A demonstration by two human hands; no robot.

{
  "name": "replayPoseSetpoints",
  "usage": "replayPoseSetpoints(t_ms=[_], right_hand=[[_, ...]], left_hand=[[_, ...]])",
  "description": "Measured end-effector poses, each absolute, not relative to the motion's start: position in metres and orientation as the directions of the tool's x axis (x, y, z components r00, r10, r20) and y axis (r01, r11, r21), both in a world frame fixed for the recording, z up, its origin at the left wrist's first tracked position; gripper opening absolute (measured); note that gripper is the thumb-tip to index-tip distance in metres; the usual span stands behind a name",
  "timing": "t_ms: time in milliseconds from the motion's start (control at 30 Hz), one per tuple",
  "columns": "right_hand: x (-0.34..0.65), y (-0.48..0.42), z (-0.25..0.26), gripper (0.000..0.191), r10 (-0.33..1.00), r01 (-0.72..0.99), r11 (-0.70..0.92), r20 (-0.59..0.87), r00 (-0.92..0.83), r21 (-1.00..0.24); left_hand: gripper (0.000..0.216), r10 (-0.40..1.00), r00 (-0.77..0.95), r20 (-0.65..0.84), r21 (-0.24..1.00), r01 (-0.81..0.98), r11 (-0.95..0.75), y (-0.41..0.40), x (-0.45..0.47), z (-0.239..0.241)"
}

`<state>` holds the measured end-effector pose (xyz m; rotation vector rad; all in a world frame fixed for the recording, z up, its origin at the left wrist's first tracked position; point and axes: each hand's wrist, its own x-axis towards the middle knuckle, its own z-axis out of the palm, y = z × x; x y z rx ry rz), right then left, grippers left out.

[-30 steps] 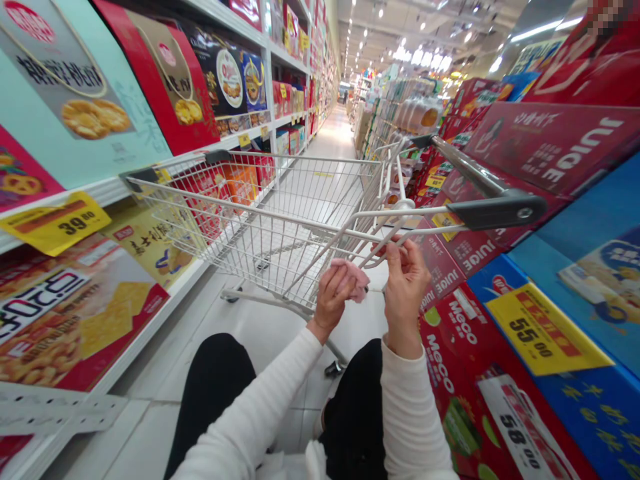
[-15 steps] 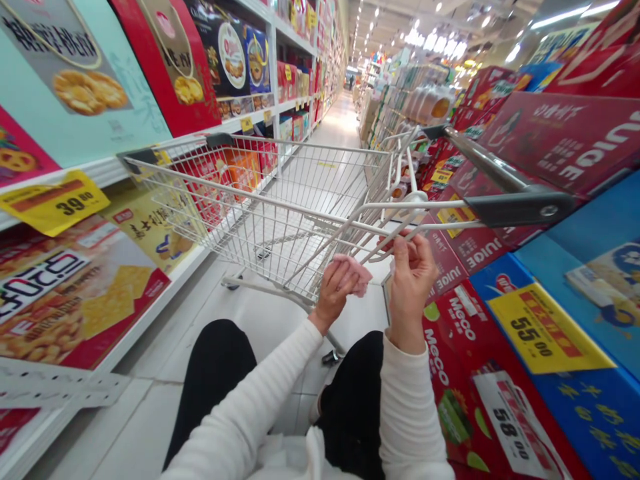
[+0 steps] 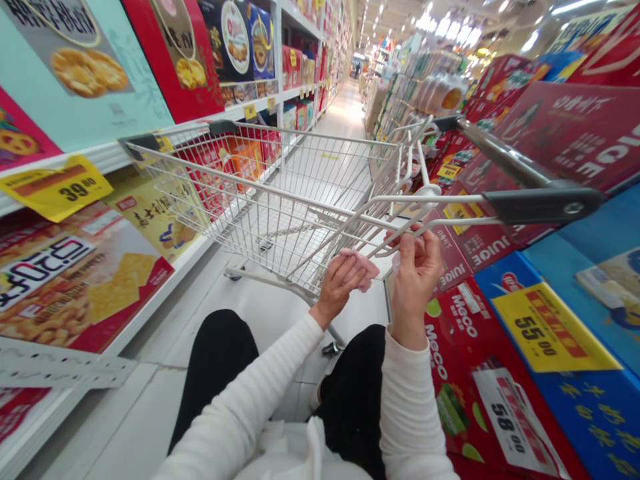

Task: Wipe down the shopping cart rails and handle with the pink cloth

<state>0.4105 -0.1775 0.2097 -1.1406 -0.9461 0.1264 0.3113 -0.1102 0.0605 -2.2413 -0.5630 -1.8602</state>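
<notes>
A crumpled pink cloth [image 3: 366, 268] is bunched in my left hand [image 3: 334, 287], whose fingers are closed round it. This hand is just behind the rear of a metal shopping cart [image 3: 280, 190], close to its wires. My right hand [image 3: 419, 273] is raised to the right of the cloth. Its fingers are curled at a thin bar of the cart's rear frame [image 3: 393, 245], with the thumb pointing up; the exact contact is partly hidden. The cart's grey handle [image 3: 543, 203] extends above and to the right of this hand. The cart's wire basket shows no goods in it.
Shelves of boxed biscuits [image 3: 95, 280] line the left side, with a yellow price tag [image 3: 60, 189] hanging from one edge. Stacked drink cartons [image 3: 450, 333] stand close on the right. A tiled aisle [image 3: 345, 110] runs ahead. My knees [image 3: 223, 353] are bent below the cart.
The cart's handle end has shifted a little to the right in view, and both hands have moved slightly right with it. The left hand keeps its hold on the pink cloth.
</notes>
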Motion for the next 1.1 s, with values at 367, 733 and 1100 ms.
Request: replayPoseSetpoints(t_ms=[367, 733, 1100], right_hand=[[0.399, -0.172, 0.195, 0.039, 0.485, 0.303, 0.481, 0.538, 0.69, -0.823], [0.4, -0.172, 0.187, 0.04, 0.465, 0.301, 0.463, 0.518, 0.718, -0.834], [0.397, -0.172, 0.182, 0.044, 0.505, 0.224, 0.471, 0.469, 0.724, -0.853]], left_hand=[[0.041, 0.276, 0.143, 0.95, 0.204, 0.383, -0.901, -0.096, 0.298, 0.072], [0.049, 0.313, 0.164, 0.936, 0.185, 0.526, -0.83, -0.104, 0.271, 0.032], [0.052, 0.282, 0.166, 0.945, 0.148, 0.55, -0.822, -0.096, 0.268, 0.042]])
